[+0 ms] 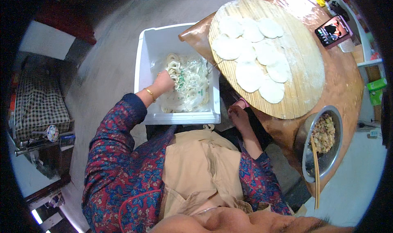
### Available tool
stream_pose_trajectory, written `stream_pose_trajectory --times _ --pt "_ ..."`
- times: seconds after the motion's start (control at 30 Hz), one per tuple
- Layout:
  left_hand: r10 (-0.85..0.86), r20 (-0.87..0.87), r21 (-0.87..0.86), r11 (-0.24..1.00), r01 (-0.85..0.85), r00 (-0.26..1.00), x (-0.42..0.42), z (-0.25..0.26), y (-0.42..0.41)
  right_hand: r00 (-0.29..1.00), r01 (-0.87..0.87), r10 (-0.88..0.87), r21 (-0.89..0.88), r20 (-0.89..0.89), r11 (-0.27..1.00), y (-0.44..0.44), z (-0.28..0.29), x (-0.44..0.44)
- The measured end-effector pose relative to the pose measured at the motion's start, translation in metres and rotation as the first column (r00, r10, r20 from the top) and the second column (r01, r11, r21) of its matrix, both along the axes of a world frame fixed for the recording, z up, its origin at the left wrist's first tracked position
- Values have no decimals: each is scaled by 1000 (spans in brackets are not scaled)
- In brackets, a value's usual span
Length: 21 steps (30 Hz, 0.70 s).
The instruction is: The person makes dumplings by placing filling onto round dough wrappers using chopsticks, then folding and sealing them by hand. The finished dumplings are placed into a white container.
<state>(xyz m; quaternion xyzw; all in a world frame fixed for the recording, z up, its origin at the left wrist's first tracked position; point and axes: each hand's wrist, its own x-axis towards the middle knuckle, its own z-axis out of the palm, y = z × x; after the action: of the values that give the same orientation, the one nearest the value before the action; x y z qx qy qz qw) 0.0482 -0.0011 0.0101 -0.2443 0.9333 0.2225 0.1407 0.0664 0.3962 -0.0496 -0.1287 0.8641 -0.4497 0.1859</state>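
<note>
My left hand (pixel 165 81), with a gold bangle at its wrist, reaches into a white plastic drawer-like bin (pixel 177 119). Its fingers curl down at a row of folded dumplings (pixel 173 64), and their tips are hidden, so a grip is unclear. Clear plastic film with green print (pixel 193 85) lies over other dumplings to the right of that row. My right hand (pixel 239 116) hangs in shadow between the bin and the table, low beside the table edge. What its fingers do is hard to make out.
On the brown-covered table (pixel 344 79) lies a round slatted board (pixel 302 67) bearing several dough wrappers (pixel 251 76). A steel bowl (pixel 337 122) of chopped filling (pixel 325 133) holds chopsticks (pixel 316 177). A lit phone (pixel 333 30) stands farther back. A checked cloth-covered object (pixel 41 98) is at left.
</note>
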Motion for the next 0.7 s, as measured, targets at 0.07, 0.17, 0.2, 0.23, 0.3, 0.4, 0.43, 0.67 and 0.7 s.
stream_pose_trajectory --times 0.07,0.17,0.2,0.23,0.3,0.4,0.43,0.67,0.7 --pt "-128 -10 114 985 129 992 -11 21 -7 999 52 -52 -70 -5 996 6 8 4" --pt "-200 24 269 945 187 979 -17 103 15 999 -9 11 -57 39 998 12 65 13" --pt "-197 6 327 927 184 980 -15 136 28 999 -23 20 -109 -28 994 19 74 20" --pt "-185 -9 383 907 174 983 -12 163 36 1000 -11 15 -152 22 988 24 86 26" --pt "-189 -124 494 840 226 974 -11 203 47 992 23 7 -236 124 972 35 118 42" --pt "-237 -341 520 759 392 910 -26 243 63 949 169 -40 -399 314 901 55 165 70" --pt "-223 -417 516 741 431 881 -32 253 72 952 164 -35 -409 305 897 63 178 79" --pt "-525 -614 -48 770 636 589 -102 259 121 936 324 -207 -472 284 820 120 244 136" --pt "-560 -595 -92 760 644 576 -109 254 127 926 366 -265 -471 269 802 128 251 145"
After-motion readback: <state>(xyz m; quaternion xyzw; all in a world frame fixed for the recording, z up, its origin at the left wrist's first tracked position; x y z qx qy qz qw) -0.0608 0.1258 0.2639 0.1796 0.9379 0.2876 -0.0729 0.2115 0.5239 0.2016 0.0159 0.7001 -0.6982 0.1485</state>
